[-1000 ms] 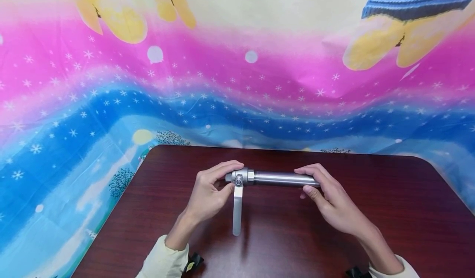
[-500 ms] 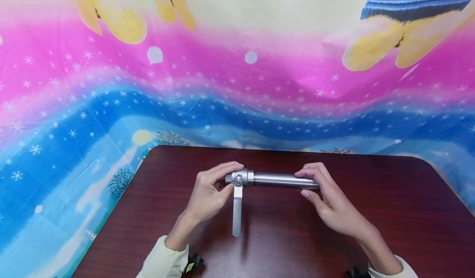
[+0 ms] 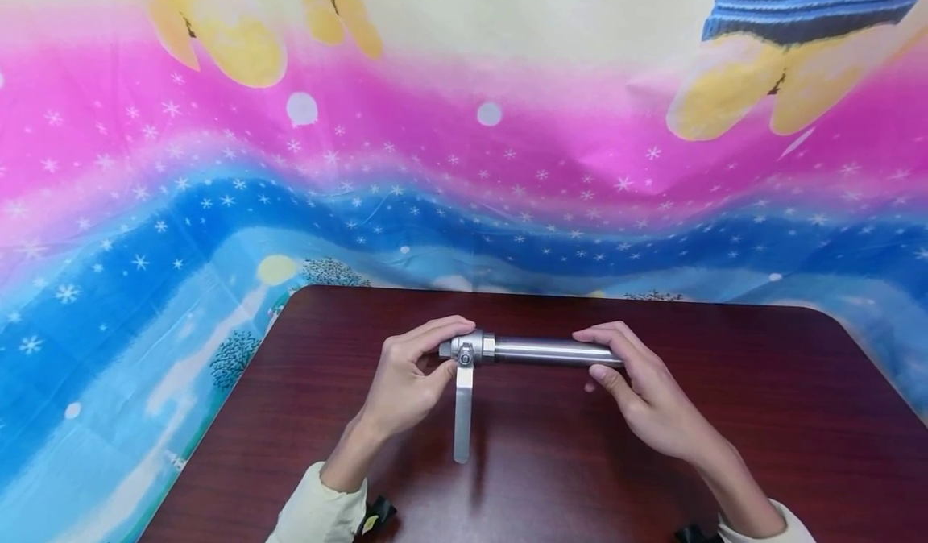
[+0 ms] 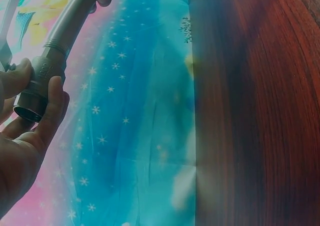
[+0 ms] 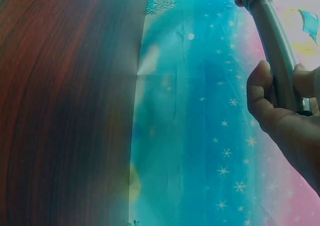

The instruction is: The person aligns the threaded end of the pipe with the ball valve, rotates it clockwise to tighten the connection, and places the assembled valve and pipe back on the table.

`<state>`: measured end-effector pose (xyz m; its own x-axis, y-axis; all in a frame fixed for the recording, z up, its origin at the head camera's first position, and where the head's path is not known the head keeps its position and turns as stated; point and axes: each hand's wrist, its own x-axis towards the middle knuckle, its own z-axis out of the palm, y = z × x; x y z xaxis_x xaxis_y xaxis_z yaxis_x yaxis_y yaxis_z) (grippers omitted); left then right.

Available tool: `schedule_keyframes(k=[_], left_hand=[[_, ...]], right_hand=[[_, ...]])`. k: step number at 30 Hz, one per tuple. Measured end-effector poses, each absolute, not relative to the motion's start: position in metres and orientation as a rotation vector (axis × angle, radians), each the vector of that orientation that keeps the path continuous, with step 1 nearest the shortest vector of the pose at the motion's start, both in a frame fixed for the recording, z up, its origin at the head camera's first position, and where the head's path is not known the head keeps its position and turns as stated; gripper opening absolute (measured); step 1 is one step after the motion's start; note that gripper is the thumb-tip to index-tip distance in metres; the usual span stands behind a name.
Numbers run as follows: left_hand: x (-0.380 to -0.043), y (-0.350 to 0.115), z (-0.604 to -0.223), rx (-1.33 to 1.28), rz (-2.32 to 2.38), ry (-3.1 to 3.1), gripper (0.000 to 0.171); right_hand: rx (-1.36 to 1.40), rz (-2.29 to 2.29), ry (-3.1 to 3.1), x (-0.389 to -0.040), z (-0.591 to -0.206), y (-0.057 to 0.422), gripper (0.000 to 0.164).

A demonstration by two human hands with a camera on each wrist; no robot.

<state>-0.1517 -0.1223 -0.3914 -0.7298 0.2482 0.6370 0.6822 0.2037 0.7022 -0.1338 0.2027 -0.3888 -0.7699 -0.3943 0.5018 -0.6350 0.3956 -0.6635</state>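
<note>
My left hand (image 3: 406,382) grips a metal ball valve (image 3: 471,346) at its left end, fingers over the top and thumb below. The valve's flat lever handle (image 3: 462,422) points toward me. A smooth steel pipe (image 3: 544,350) runs right from the valve's hex end, with a little thread showing at the joint in the left wrist view. My right hand (image 3: 656,394) holds the pipe's far end between thumb and fingers. The valve's open round mouth (image 4: 30,109) faces out beside the left fingers. Both pieces are held level above the table.
A dark red wooden table (image 3: 551,478) with rounded far corners lies beneath the hands. Behind it hangs a colourful printed cloth (image 3: 435,205) with snowflakes. Black straps (image 3: 377,517) show at the cuffs of the pale sleeves (image 3: 322,503).
The right fingers and thumb loosened slightly on the pipe half a second ago and now close round it again. The left hand and the valve have stayed in place.
</note>
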Motion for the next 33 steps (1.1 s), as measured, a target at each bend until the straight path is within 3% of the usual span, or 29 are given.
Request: schedule_keyframes(k=[9, 18, 33], left_hand=[[-0.1516, -0.1232, -0.3910, -0.861, -1.528, -2.111, 0.050], [-0.1522, -0.1222, -0.3915, -0.844, -1.517, -2.118, 0.050], [-0.1520, -0.1224, -0.3912, -0.848, -1.540, -2.123, 0.050]], right_hand=[[0.900, 1.347, -2.456, -0.1344, -0.3895, 0.2030, 0.046], [0.870, 1.164, -2.474, -0.1314, -0.3893, 0.2001, 0.061], [0.861, 1.295, -2.443, -0.1322, -0.3896, 0.2008, 0.048]])
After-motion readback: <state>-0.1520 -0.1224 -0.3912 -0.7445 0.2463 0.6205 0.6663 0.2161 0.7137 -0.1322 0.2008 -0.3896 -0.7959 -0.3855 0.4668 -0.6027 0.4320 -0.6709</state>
